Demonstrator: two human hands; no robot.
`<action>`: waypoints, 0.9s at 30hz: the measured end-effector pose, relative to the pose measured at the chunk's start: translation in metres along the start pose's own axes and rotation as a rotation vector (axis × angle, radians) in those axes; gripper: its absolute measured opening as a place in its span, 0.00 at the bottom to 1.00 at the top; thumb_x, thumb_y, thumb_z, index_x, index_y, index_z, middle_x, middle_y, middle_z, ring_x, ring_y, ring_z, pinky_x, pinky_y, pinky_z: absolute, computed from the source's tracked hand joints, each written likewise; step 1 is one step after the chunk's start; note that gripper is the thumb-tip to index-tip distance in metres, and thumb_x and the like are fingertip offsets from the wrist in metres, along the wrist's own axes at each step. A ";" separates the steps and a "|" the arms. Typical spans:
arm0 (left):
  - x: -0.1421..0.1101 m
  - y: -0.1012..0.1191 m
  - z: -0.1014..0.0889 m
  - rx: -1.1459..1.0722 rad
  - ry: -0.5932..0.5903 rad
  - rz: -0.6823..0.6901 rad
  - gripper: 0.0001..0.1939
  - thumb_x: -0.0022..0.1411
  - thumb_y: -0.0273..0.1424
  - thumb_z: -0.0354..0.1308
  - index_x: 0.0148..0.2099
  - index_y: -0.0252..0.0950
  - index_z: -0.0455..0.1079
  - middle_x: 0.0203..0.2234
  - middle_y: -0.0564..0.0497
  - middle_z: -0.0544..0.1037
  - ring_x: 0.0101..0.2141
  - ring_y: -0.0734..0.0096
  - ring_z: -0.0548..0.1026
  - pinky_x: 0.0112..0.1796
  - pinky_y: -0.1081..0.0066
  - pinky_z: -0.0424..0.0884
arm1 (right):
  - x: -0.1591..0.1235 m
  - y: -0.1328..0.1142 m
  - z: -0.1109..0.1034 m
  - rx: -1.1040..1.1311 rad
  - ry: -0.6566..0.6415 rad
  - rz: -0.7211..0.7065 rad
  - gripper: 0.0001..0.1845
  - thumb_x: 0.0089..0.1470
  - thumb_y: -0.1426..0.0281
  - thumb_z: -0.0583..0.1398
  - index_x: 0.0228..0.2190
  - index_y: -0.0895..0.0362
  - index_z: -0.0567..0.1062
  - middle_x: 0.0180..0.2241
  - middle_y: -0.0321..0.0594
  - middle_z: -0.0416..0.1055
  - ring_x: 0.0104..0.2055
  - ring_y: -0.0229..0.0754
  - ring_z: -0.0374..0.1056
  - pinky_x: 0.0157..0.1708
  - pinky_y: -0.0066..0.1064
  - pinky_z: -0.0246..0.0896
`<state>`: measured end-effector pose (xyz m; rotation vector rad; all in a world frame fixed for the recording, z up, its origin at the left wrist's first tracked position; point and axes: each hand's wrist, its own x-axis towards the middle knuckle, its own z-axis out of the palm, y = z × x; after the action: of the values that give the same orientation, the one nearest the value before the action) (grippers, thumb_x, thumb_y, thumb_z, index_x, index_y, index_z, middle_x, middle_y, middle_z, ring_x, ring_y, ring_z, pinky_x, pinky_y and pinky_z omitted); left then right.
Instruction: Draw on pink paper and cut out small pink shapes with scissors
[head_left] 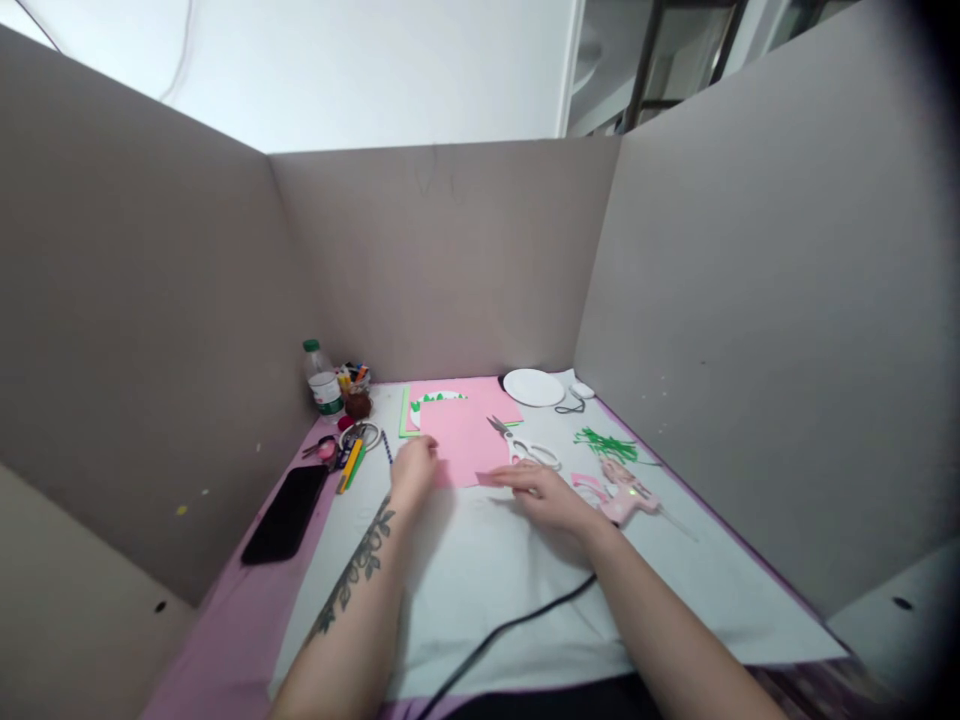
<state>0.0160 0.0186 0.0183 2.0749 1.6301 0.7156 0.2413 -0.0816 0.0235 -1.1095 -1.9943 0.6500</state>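
A pink sheet of paper [463,441] lies on the white mat [480,590] in the middle of the desk. My left hand [414,470] rests at the sheet's near left corner with its fingers curled on the edge. My right hand [541,492] lies flat on the mat at the sheet's near right corner, fingertips touching a small pink piece [491,479]. White-handled scissors [525,445] lie just beyond my right hand. A pink glue gun [628,498] sits to the right of that hand.
Grey cardboard walls enclose the desk on three sides. A black phone [286,512], pens [350,462], a tape ring [361,436], a bottle [322,381] and a cup of markers [355,391] stand left. A white plate [533,387], green paper strips [606,443] and a black cable [495,632] are nearby.
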 end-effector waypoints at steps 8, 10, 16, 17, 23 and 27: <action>0.015 -0.031 -0.016 0.464 0.104 -0.293 0.19 0.53 0.36 0.55 0.43 0.28 0.72 0.47 0.31 0.70 0.51 0.42 0.64 0.45 0.55 0.62 | 0.006 0.006 0.006 0.461 0.392 0.200 0.10 0.51 0.66 0.58 0.31 0.58 0.77 0.36 0.46 0.76 0.37 0.45 0.72 0.38 0.37 0.67; 0.017 -0.033 -0.015 0.441 0.093 -0.296 0.17 0.54 0.36 0.54 0.41 0.30 0.72 0.47 0.32 0.70 0.50 0.42 0.64 0.45 0.55 0.62 | 0.007 0.005 0.009 0.512 0.461 0.188 0.11 0.52 0.63 0.58 0.30 0.58 0.74 0.34 0.44 0.75 0.36 0.43 0.71 0.39 0.36 0.67; 0.020 -0.033 -0.022 0.347 0.069 -0.294 0.11 0.55 0.38 0.54 0.35 0.37 0.71 0.35 0.39 0.77 0.45 0.46 0.70 0.41 0.56 0.63 | 0.013 0.011 0.020 0.474 0.681 0.190 0.10 0.46 0.67 0.63 0.31 0.55 0.67 0.29 0.38 0.72 0.29 0.38 0.68 0.31 0.30 0.64; 0.019 -0.030 -0.024 0.330 0.083 -0.294 0.10 0.56 0.38 0.54 0.36 0.37 0.71 0.34 0.40 0.77 0.43 0.48 0.71 0.40 0.56 0.64 | 0.014 0.013 0.022 0.467 0.706 0.191 0.13 0.45 0.69 0.63 0.33 0.55 0.67 0.32 0.39 0.72 0.28 0.37 0.67 0.30 0.29 0.64; -0.003 0.021 -0.021 -0.581 0.084 0.058 0.09 0.51 0.34 0.57 0.32 0.34 0.70 0.31 0.46 0.78 0.35 0.64 0.75 0.38 0.68 0.67 | 0.021 0.015 0.031 0.551 0.750 0.223 0.29 0.42 0.71 0.63 0.48 0.54 0.62 0.37 0.40 0.72 0.26 0.35 0.66 0.30 0.29 0.63; -0.028 0.060 0.008 -0.953 -0.140 0.060 0.11 0.46 0.35 0.63 0.29 0.32 0.72 0.30 0.46 0.78 0.32 0.66 0.74 0.36 0.70 0.68 | 0.023 0.014 0.035 0.547 0.721 0.296 0.22 0.41 0.71 0.63 0.41 0.56 0.66 0.22 0.32 0.69 0.24 0.37 0.66 0.28 0.29 0.62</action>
<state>0.0614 -0.0226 0.0444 1.4184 0.8627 1.0659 0.2119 -0.0573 0.0014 -1.0900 -0.9730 0.7488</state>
